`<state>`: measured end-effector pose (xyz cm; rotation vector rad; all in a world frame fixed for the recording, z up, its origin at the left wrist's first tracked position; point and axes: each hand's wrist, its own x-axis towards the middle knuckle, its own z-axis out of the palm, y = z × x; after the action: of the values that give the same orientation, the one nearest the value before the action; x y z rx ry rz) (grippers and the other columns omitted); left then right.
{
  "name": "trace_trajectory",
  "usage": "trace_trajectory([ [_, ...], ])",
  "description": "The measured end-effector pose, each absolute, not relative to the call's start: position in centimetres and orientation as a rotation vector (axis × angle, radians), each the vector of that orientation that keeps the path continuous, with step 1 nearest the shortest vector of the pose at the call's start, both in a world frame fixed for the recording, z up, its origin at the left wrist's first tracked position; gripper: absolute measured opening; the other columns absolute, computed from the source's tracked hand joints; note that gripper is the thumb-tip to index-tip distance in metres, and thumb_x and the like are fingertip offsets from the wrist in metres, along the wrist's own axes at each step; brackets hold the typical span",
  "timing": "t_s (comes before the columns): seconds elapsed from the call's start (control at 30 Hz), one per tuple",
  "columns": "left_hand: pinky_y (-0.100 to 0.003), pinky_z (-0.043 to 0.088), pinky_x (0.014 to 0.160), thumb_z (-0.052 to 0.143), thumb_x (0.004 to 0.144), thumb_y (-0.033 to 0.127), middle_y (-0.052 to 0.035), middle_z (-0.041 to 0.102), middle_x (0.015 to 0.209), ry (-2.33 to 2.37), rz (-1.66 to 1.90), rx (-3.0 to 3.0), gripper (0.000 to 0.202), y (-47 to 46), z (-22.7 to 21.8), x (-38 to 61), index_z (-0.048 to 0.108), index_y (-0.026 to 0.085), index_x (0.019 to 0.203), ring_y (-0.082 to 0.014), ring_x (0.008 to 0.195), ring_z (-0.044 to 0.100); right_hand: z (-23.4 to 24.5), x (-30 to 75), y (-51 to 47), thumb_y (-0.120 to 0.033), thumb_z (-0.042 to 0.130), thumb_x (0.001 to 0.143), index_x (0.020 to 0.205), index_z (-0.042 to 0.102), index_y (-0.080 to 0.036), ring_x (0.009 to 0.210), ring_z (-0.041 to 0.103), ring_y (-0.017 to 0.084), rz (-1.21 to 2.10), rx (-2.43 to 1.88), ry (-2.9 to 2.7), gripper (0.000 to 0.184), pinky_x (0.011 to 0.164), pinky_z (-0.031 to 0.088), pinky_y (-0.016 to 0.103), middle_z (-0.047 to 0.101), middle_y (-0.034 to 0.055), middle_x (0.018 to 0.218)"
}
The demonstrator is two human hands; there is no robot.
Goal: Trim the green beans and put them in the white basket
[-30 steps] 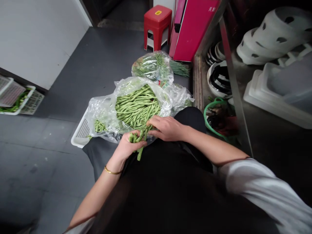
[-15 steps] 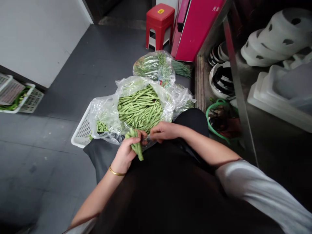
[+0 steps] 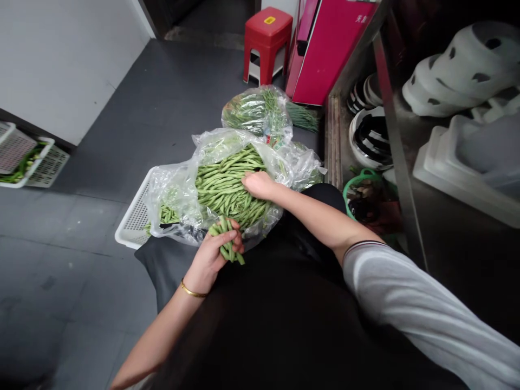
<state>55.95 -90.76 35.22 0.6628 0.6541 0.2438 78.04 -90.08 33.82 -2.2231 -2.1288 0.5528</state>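
Observation:
A clear plastic bag [image 3: 174,189] full of green beans [image 3: 221,187] rests in a white perforated basket [image 3: 134,222] in front of my knees. My left hand [image 3: 213,252], with a gold bracelet at the wrist, is closed round a small bunch of green beans [image 3: 227,244] just below the bag's mouth. My right hand [image 3: 258,184] reaches into the bag and lies on the bean pile, its fingers curled down among the beans; what they grip is hidden.
A second bag of long beans [image 3: 255,108] lies behind the first. A red stool [image 3: 266,32] and a pink box [image 3: 325,54] stand at the back. A metal shelf [image 3: 390,108] with bowls and white tubs is on the right. A white basket [image 3: 28,162] sits far left.
My right hand has left the bunch in my left hand and moved up into the bag onto the bean pile. The left hand keeps its bunch, slightly lower.

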Motion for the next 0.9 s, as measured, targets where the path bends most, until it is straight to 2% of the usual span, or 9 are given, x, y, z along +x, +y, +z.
trace_trajectory([
  [0.07, -0.023, 0.043, 0.044, 0.070, 0.067, 0.018, 0.0036, 0.050, 0.052, 0.735, 0.248, 0.641, 0.022, -90.8, 34.9, 56.5, 0.064, 0.012, 0.087, -0.0079, 0.042, 0.045, 35.4, 77.8, -92.7, -0.020, 0.037, 0.089, 0.098, 0.058, -0.006, 0.085, 0.059, 0.024, 0.492, -2.193, -2.141, 0.026, 0.071, 0.042, 0.031, 0.060, 0.0206, 0.103],
  [0.17, -0.021, 0.043, 0.046, 0.073, 0.066, 0.020, 0.0040, 0.049, 0.053, 0.804, 0.331, 0.578, 0.027, -91.0, 34.7, 57.4, 0.065, 0.011, 0.090, -0.0069, 0.045, 0.045, 36.7, 76.1, -97.6, -0.026, 0.040, 0.090, 0.091, 0.057, -0.012, 0.076, 0.058, 0.019, 0.508, -2.028, -2.196, 0.023, 0.065, 0.041, 0.028, 0.061, 0.0132, 0.095],
  [0.3, -0.021, 0.043, 0.048, 0.072, 0.067, 0.024, 0.0025, 0.050, 0.051, 0.779, 0.333, 0.613, 0.021, -91.5, 34.5, 58.0, 0.065, 0.011, 0.082, -0.0085, 0.047, 0.048, 35.1, 73.3, -102.4, -0.027, 0.048, 0.087, 0.088, 0.054, -0.013, 0.073, 0.056, 0.015, 0.690, -1.755, -2.036, 0.016, 0.065, 0.040, 0.025, 0.060, 0.0083, 0.086],
  [0.4, -0.021, 0.041, 0.047, 0.071, 0.069, 0.025, 0.0013, 0.050, 0.050, 0.746, 0.299, 0.689, 0.019, -91.9, 34.5, 58.0, 0.066, 0.010, 0.078, -0.0091, 0.047, 0.049, 33.3, 72.5, -103.6, -0.026, 0.048, 0.088, 0.076, 0.053, -0.014, 0.059, 0.053, 0.010, 0.979, -1.622, -1.714, 0.018, 0.061, 0.041, 0.022, 0.056, 0.0003, 0.063],
  [0.5, -0.020, 0.041, 0.047, 0.070, 0.071, 0.025, 0.0019, 0.049, 0.049, 0.738, 0.360, 0.722, 0.017, -92.3, 35.0, 57.9, 0.065, 0.010, 0.076, -0.0086, 0.047, 0.048, 33.1, 72.5, -103.3, -0.030, 0.045, 0.089, 0.069, 0.052, -0.015, 0.041, 0.046, 0.007, 1.231, -1.467, -1.356, 0.026, 0.048, 0.038, 0.019, 0.046, -0.0066, 0.045],
  [0.6, -0.020, 0.043, 0.052, 0.068, 0.072, 0.022, 0.0023, 0.052, 0.054, 0.695, 0.554, 0.768, 0.011, -93.0, 36.1, 57.9, 0.064, 0.013, 0.076, -0.0070, 0.049, 0.048, 34.3, 72.9, -102.0, -0.039, 0.044, 0.088, 0.069, 0.049, -0.017, 0.036, 0.041, 0.007, 1.080, -1.373, -0.869, 0.029, 0.041, 0.035, 0.018, 0.045, -0.0073, 0.043],
  [0.7, -0.021, 0.044, 0.054, 0.068, 0.071, 0.018, 0.0004, 0.059, 0.065, 0.654, 0.649, 0.863, 0.011, -93.4, 36.9, 57.6, 0.062, 0.015, 0.079, -0.0068, 0.052, 0.050, 35.9, 73.5, -101.1, -0.048, 0.043, 0.086, 0.070, 0.049, -0.018, 0.039, 0.045, 0.008, 0.989, -1.305, -0.600, 0.034, 0.042, 0.039, 0.019, 0.048, -0.0059, 0.047],
  [0.83, -0.021, 0.040, 0.045, 0.068, 0.068, 0.026, 0.0019, 0.053, 0.055, 0.642, 0.440, 0.792, 0.017, -92.9, 36.6, 56.8, 0.063, 0.013, 0.077, -0.0077, 0.045, 0.046, 37.4, 74.5, -101.4, -0.045, 0.067, 0.069, 0.073, 0.061, -0.014, 0.043, 0.052, 0.007, 1.664, -1.316, -1.232, 0.032, 0.043, 0.040, 0.018, 0.058, -0.0034, 0.054],
  [0.9, -0.021, 0.037, 0.041, 0.067, 0.068, 0.027, 0.0035, 0.047, 0.049, 0.595, 0.322, 0.767, 0.018, -92.5, 36.2, 56.5, 0.063, 0.012, 0.077, -0.0074, 0.040, 0.041, 37.7, 74.9, -101.3, -0.042, 0.069, 0.068, 0.082, 0.064, -0.013, 0.042, 0.051, 0.006, 1.704, -1.419, -1.310, 0.032, 0.041, 0.038, 0.016, 0.057, -0.0045, 0.055],
])
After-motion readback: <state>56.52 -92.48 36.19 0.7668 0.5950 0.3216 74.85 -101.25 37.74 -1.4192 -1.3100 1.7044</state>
